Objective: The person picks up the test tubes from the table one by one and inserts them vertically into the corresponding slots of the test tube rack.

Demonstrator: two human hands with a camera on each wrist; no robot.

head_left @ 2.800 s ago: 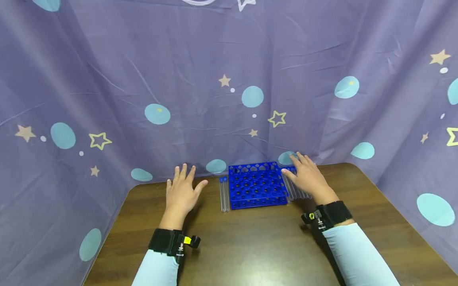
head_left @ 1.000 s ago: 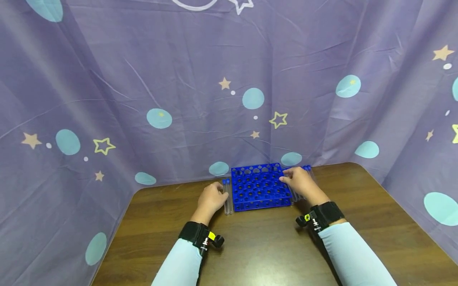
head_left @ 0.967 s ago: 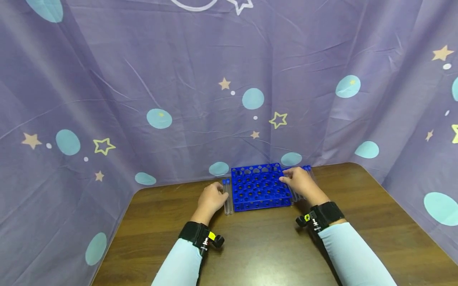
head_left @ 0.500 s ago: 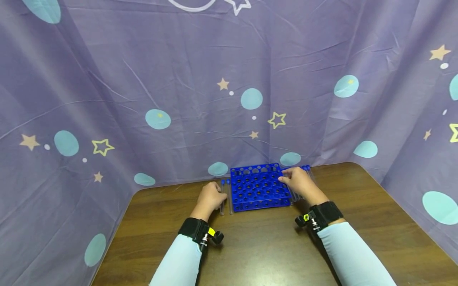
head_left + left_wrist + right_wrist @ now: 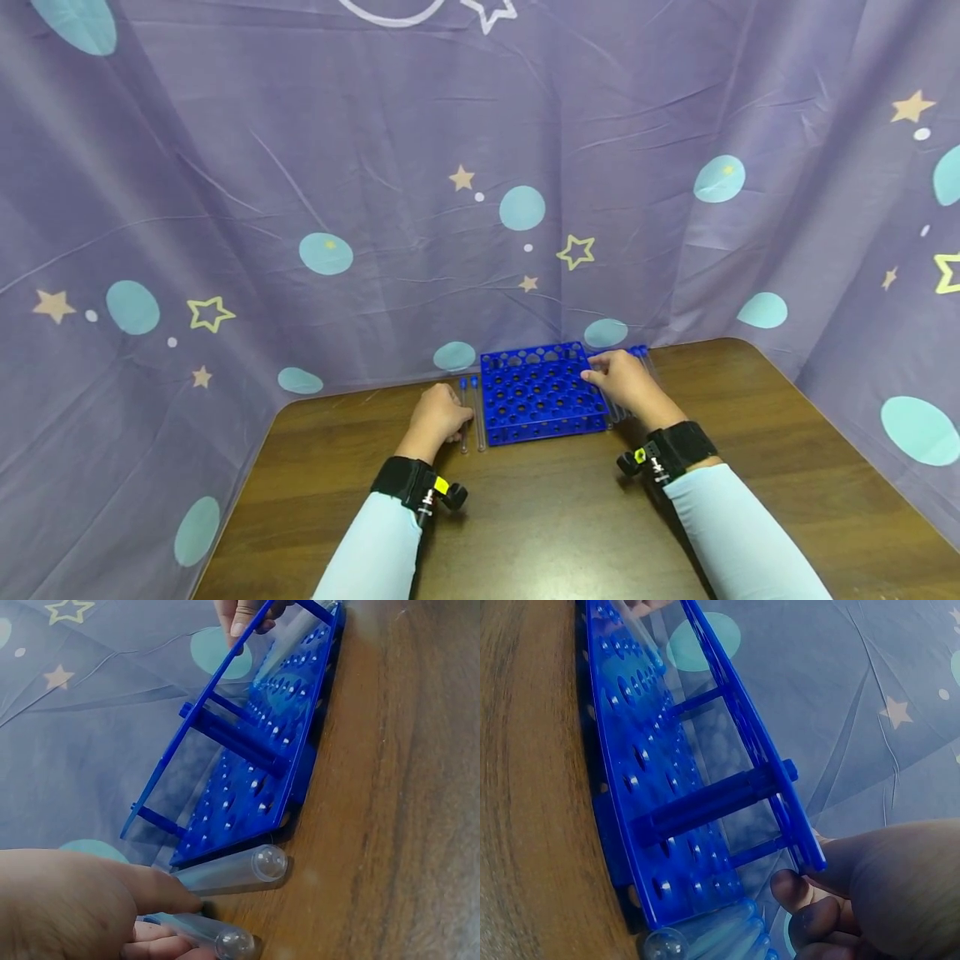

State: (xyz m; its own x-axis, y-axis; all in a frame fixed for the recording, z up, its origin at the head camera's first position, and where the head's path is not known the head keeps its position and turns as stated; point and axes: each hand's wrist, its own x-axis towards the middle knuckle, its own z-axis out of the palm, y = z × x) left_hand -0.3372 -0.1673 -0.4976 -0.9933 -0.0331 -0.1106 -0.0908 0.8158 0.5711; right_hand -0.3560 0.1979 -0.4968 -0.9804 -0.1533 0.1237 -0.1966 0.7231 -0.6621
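A blue test tube rack (image 5: pixel 543 393) with rows of round holes stands at the back of the table. My right hand (image 5: pixel 628 383) grips the right end of its upper plate, thumb and curled fingers at the edge in the right wrist view. To the rack's left, my left hand (image 5: pixel 437 414) pinches a clear test tube (image 5: pixel 217 936) with a blue cap, thumb on one side and fingers on the other. Between that tube and the rack lies a second capped test tube (image 5: pixel 480 427). Several more test tubes (image 5: pixel 731 934) lie by the rack's right end, partly hidden under my right hand.
The brown wooden table (image 5: pixel 525 517) reaches back to a purple curtain (image 5: pixel 420 150) printed with stars and blue dots. This curtain hangs close behind the rack and along both sides. Each wrist wears a black strap with a small camera.
Both hands have come in from spread positions, the right to the rack's edge, the left to the tubes. Over the last second the pinched tube has shifted slightly left, widening its gap to its neighbour.
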